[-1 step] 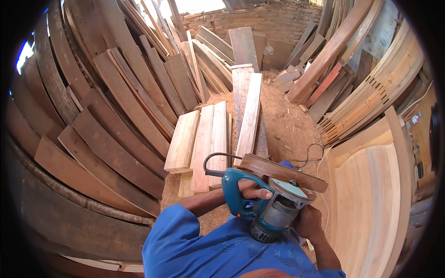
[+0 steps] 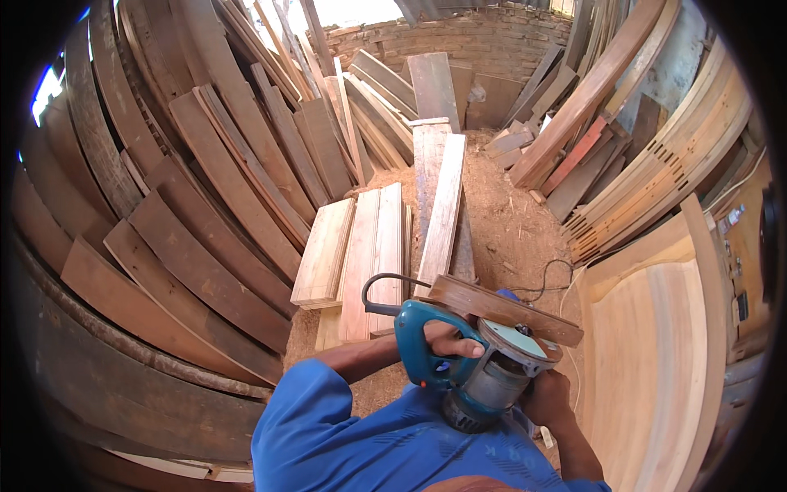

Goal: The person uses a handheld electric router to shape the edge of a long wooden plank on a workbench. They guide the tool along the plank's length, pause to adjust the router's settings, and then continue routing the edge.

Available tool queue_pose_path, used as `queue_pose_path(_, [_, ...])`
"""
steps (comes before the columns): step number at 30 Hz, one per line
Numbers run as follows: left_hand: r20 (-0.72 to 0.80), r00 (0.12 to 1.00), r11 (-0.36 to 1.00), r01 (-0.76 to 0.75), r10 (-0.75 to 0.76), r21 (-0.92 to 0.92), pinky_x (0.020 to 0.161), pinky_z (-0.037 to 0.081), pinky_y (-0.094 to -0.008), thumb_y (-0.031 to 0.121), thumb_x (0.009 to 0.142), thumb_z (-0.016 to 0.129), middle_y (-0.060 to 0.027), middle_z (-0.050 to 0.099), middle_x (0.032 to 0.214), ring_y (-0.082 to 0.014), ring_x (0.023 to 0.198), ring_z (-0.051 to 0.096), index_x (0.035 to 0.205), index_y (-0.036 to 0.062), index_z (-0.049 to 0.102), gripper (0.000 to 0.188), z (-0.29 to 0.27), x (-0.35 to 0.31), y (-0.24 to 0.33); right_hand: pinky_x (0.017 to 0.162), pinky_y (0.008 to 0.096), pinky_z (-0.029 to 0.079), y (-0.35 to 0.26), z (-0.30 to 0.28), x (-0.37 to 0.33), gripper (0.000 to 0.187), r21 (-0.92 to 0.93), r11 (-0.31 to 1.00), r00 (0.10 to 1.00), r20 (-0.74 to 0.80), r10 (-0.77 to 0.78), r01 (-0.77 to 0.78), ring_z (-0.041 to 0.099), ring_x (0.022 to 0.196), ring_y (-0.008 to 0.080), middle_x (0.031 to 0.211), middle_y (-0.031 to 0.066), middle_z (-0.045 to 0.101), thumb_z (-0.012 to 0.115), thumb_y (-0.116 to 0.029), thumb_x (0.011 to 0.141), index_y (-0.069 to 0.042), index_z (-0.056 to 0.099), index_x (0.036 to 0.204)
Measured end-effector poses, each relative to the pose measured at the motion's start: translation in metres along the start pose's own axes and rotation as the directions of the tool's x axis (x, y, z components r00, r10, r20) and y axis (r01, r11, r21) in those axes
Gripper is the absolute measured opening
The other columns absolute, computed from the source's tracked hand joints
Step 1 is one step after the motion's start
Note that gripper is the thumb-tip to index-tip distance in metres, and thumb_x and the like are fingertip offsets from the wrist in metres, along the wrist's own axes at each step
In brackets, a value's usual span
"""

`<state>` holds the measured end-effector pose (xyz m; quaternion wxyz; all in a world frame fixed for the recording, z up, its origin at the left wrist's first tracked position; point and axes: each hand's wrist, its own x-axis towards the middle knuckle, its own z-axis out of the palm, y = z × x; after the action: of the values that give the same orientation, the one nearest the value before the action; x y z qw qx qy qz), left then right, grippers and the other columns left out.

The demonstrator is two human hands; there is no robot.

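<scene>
I hold a teal and grey electric router (image 2: 490,384) on its side against my blue-clad middle. A dark brown wooden strip (image 2: 512,310) lies across its round base, on the far side from me. My left hand (image 2: 451,339) is wrapped through the teal D-shaped handle, thumb lying along it. From that handle a dark cord loops up and away. Closed at the router's right side, near the base, is my right hand (image 2: 548,398); the fingers are partly hidden, but it grips the tool.
Cut boards (image 2: 361,254) lie stacked just ahead on the sawdust floor, beside a long narrow plank (image 2: 443,213). Dark planks (image 2: 205,262) lean along the left. Slotted timbers (image 2: 656,164) and a pale curved panel (image 2: 643,344) stand at right. A cable (image 2: 551,277) trails over the floor.
The view has shifted very slightly, so everything sits a little lower in it. My grip on the router is the same.
</scene>
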<state>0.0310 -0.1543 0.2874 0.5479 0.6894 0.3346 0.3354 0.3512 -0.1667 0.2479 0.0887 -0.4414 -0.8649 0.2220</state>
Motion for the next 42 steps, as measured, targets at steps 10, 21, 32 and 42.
queue_pose_path(10, [0.080,0.959,0.916,0.234,-0.273,0.327,0.087,0.053,-0.0411,0.064,0.084,0.072,-0.0219,0.068,0.108,-0.0309,0.104,0.067,0.128,-0.0079,0.057,0.085,-0.003,-0.005,0.010,0.073,0.0481,0.058,-0.024,-0.025,-0.001,0.077,0.156,0.971,0.979,-0.125,-0.163,0.182,0.071,0.088,0.0411,0.099,0.0193,0.072,0.072,-0.007,0.068,-0.006,0.050,0.142])
queue_pose_path(21, [0.002,0.953,0.666,0.213,-0.303,-0.714,0.102,0.052,-0.0403,0.048,0.092,0.066,-0.0196,0.062,0.135,-0.0262,0.120,0.062,0.145,-0.0056,0.047,0.077,0.013,-0.029,-0.032,0.089,0.0363,0.053,-0.002,-0.004,0.016,0.073,0.787,0.567,0.955,0.094,0.282,-0.245,0.065,0.103,0.0243,0.110,0.0138,0.067,0.088,-0.029,0.071,-0.002,0.056,0.130])
queue_pose_path(32, [-0.031,0.910,0.634,0.263,-0.413,-0.727,0.108,0.046,-0.0449,0.056,0.087,0.066,-0.0264,0.055,0.141,-0.0349,0.130,0.056,0.149,-0.0044,0.042,0.090,0.010,-0.051,-0.050,0.116,0.0411,0.035,-0.011,0.086,0.011,0.114,0.951,-0.038,0.945,0.299,-0.134,-0.306,0.046,0.137,0.0287,0.149,0.0204,0.048,0.083,-0.056,0.074,0.008,0.032,0.153])
queue_pose_path(42, [-0.037,0.945,0.750,0.233,-0.324,-0.619,0.109,0.045,-0.0452,0.057,0.087,0.066,-0.0264,0.054,0.142,-0.0352,0.131,0.054,0.150,-0.0045,0.041,0.091,0.009,-0.034,-0.042,0.113,0.0410,0.041,0.007,0.098,0.013,0.107,0.924,-0.327,0.975,0.152,-0.164,-0.199,0.051,0.134,0.0269,0.149,0.0142,0.052,0.096,-0.033,0.067,0.002,0.041,0.151])
